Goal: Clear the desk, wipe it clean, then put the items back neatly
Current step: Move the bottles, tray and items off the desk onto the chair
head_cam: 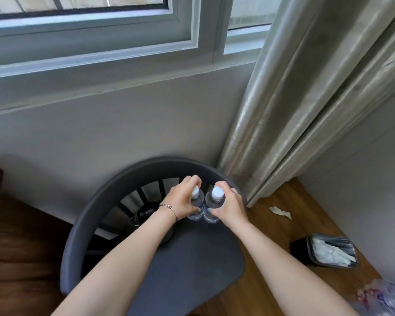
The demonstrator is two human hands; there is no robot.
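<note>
Nearest the camera: two bare forearms reach forward over the dark grey chair seat (192, 265). The seat's front part is bare; its right edge drops to the wood floor (271, 258).

Right of the chair, on the floor: a small black bin (304, 249) with white waste inside, near the right wall. A blurred clump of plastic (383, 295) sits at the bottom-right corner. A white paper scrap (281, 212) lies on the floor between chair and curtain.

Mid: left hand (183, 199) grips the left bottle (196, 205) around its upper body, fingers curled round it; a bracelet (169, 207) is on that wrist. Right hand (229, 204) grips the right bottle (213, 207) the same way. Both bottles are clear with white caps, upright, just beside each other, bases at the back of the seat; whether they rest on it or hang just above, cannot tell.

A dark round object (146, 213) sits behind the left forearm, partly hidden.

Behind the bottles: curved chair backrest (114, 185) with spindles, wrapping the seat's left and rear. Right end of the backrest is close to the curtain (294, 106).

Far: grey wall (100, 133) right behind the chair, window frame (100, 55) above it. The desk is not in view.
</note>
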